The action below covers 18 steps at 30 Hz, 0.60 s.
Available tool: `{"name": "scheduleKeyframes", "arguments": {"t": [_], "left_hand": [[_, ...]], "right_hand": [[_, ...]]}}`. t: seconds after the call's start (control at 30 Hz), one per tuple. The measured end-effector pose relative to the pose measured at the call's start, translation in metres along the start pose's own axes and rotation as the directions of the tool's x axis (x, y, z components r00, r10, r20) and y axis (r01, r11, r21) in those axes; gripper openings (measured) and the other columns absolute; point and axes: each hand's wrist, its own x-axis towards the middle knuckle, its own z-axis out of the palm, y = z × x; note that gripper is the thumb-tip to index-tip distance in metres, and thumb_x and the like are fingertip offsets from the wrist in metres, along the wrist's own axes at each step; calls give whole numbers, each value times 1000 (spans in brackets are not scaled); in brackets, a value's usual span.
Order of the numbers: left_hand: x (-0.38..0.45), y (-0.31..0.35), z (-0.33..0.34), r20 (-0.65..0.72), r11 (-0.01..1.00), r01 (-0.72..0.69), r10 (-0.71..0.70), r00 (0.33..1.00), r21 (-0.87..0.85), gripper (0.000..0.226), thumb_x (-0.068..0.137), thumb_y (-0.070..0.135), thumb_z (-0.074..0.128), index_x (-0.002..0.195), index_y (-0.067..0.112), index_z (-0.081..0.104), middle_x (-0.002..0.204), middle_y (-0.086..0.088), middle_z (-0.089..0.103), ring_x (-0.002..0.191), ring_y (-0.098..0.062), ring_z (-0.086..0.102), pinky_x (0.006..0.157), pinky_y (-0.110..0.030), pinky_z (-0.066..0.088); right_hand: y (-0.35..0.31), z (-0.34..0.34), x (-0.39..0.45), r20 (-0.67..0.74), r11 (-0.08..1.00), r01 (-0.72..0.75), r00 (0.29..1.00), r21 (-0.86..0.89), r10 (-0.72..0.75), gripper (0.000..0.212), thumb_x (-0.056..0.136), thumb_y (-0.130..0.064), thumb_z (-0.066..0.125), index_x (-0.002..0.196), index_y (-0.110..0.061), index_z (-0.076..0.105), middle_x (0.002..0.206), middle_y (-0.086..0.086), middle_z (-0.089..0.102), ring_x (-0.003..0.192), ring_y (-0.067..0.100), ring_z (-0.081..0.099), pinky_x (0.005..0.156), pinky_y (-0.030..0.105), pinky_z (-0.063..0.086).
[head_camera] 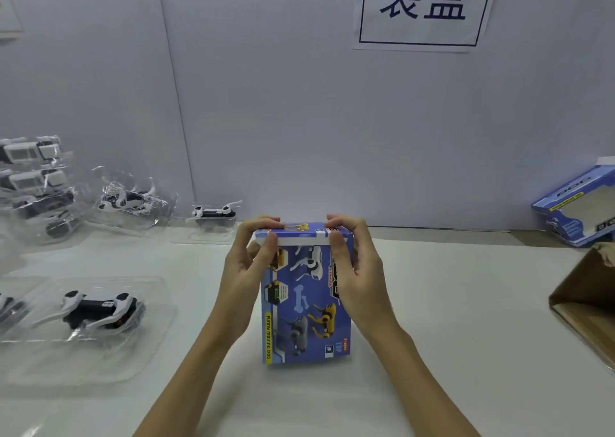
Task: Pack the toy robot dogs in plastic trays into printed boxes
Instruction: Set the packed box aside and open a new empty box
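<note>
Box point(304, 298) upright mid-table, my hands on its top.
My left hand point(248, 270) and right hand point(354, 270) pinch the top corners, fingers curled over; trayed dogs point(100, 306) lie left.

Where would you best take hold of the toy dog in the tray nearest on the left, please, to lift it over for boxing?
Grip the clear tray, not the toy dog. The dog lies on its side in the moulded pocket, legs sticking out, so lifting by its flat rim should carry everything together. Come from the right edge, the side nearest the left hand, with thumb above and fingers beneath.
</note>
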Motion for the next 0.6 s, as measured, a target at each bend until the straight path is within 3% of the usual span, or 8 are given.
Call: {"name": "scheduleKeyframes", "arguments": {"t": [0.1, 0.17, 0.27, 0.37, 0.47, 0.53, 0.6], "left_hand": [[-1, 1, 7, -89, 998, -60, 62, 994, 25, 53, 88, 67, 66, 128, 38, 48, 132, 16, 62, 104, -20, 74, 73, -42, 66], [-1, 3, 10, -136, 997, -75, 72, 988, -16, 32, 89, 60, 68, 112, 49, 47, 135, 20, 56, 99, -21, 74, 68, -35, 64], [-3, 5, 12, -113, 997, -71, 71, 991, 9, 21, 93, 48, 64, 108, 46, 49, 132, 12, 59, 105, -31, 73, 65, -36, 64], [-5, 3, 10, -28, 990, -93, 96, 995, 102, 28, 93, 52, 55, 119, 44, 58, 133, -7, 57, 116, -38, 68, 67, -34, 64], [-4, 1, 10, -44, 968, -147, 159, 986, 205, 24, 95, 55, 57, 117, 47, 57, 137, -11, 48, 124, -41, 62, 72, -33, 63], [-3, -5, 9, -45, 836, -329, 387, 921, 440, 27, 97, 42, 60, 121, 40, 49, 141, -10, 43, 136, -34, 51, 89, -25, 57], [3, -13, 5, 22, 600, -423, 560, 828, 679, 39, 93, 33, 70, 124, 32, 45, 146, -13, 38, 140, -26, 42, 106, -33, 45]], "right_hand": [[-1, 5, -3, -58, 995, 35, 998, 92, -29, 32, 100, -38, 54, 128, -30, 43, 128, -24, 59, 106, 12, 72, 66, 29, 63], [-2, 5, -4, -86, 993, 34, 996, 109, -25, 32, 96, -40, 58, 121, -35, 39, 134, -22, 56, 99, 16, 75, 65, 31, 63], [-2, 2, -4, -46, 993, 38, 998, 110, -33, 22, 99, -39, 58, 115, -43, 43, 130, -20, 57, 107, 24, 73, 65, 35, 65], [-1, -3, -2, 34, 989, 128, 991, -74, -126, 26, 100, -43, 54, 126, -45, 51, 142, -8, 48, 132, 22, 56, 71, 30, 65], [0, -8, 1, 61, 973, 160, 987, -168, -151, 23, 100, -39, 55, 122, -46, 54, 143, -8, 46, 138, 21, 49, 75, 28, 64], [2, -8, 0, 41, 970, 163, 987, -180, -158, 31, 101, -38, 54, 132, -40, 49, 144, -12, 49, 136, 18, 51, 83, 28, 63], [7, -3, -3, -19, 968, 146, 988, -202, -153, 43, 102, -38, 52, 144, -30, 44, 146, -13, 51, 133, 12, 54, 95, 20, 56]]}}
